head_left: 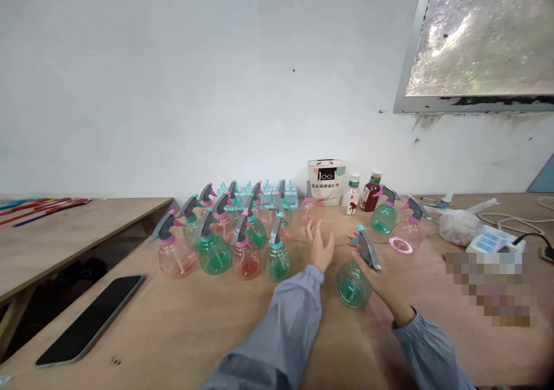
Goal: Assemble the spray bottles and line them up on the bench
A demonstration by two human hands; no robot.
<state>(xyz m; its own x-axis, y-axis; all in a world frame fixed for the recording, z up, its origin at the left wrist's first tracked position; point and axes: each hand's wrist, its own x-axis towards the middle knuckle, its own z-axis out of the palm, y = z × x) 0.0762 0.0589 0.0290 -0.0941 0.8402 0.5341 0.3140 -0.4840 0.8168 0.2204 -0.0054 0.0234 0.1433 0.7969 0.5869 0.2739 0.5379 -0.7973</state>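
My right hand (pixel 367 266) is wrapped round the neck of a green spray bottle (pixel 354 286) with a grey and turquoise trigger head, tilted a little over the table. To its left, my left hand (pixel 319 246) reaches forward with fingers apart and nothing in them. Just beyond those fingertips stands a pink spray bottle (pixel 308 210). Several more spray bottles, pink and green, are grouped on the left, among them a green spray bottle (pixel 277 262) at the near right of the group. A green spray bottle (pixel 384 217) and a pink spray bottle (pixel 405 234) stand to the right.
A light blue rack (pixel 291 197) sits by the wall behind the group. Beside it are a paper bag (pixel 326 191), a white bottle (pixel 352 197) and a dark red bottle (pixel 371 194). A phone (pixel 93 318) lies front left; a plastic bag (pixel 459 227) and cables are at right.
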